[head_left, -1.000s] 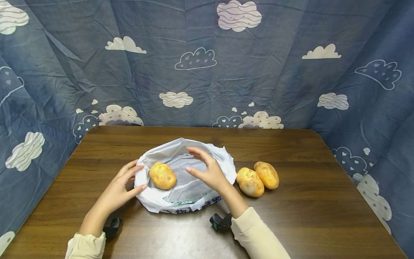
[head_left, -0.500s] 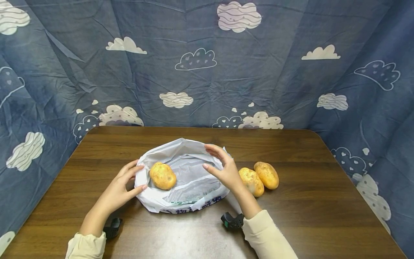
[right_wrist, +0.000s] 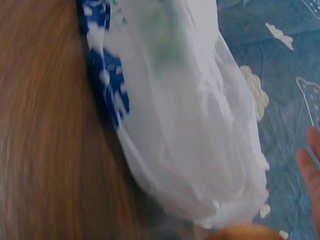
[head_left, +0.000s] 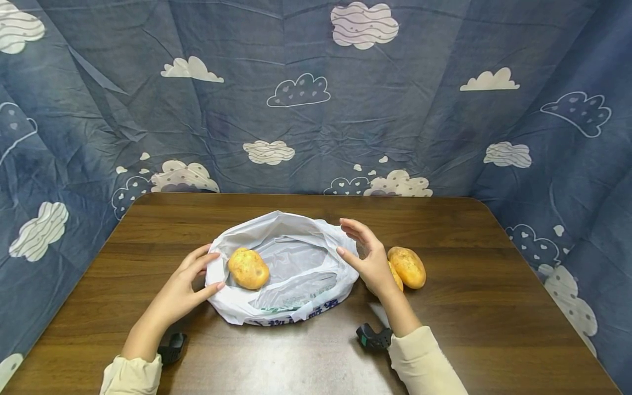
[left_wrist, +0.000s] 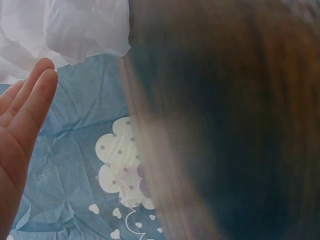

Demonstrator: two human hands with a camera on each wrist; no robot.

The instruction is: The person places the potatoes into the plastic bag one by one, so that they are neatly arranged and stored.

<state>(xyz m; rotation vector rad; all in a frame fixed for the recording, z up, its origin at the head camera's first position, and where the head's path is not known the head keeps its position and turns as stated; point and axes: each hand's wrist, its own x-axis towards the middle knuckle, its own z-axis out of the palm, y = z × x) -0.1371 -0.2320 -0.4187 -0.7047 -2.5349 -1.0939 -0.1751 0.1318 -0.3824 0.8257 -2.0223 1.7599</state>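
Note:
A white plastic bag (head_left: pixel 296 241) with blue print lies with its mouth spread open in the head view. One potato (head_left: pixel 248 268) sits inside at its left end. My left hand (head_left: pixel 180 291) rests at the bag's left rim, fingertips and thumb spread along it; the left wrist view shows the fingers (left_wrist: pixel 40 95) fairly straight beside the white plastic. At the right end, my right hand (head_left: pixel 370 260) hovers with thumb and fingers apart, holding nothing. Right of that hand lies a second potato (head_left: pixel 407 267), and a third potato (head_left: pixel 396 277) is mostly hidden behind the hand.
Everything stands on a brown wooden table (head_left: pixel 494 307). Behind it hangs a blue curtain (head_left: pixel 415 120) with white clouds. A black wrist camera (head_left: pixel 372 336) hangs below my right wrist, and another black wrist camera (head_left: pixel 171 348) below my left.
My right hand has moved right, from over the bag's opening past its right rim, and now covers most of the nearer loose potato. The left hand and the potato in the bag have stayed put.

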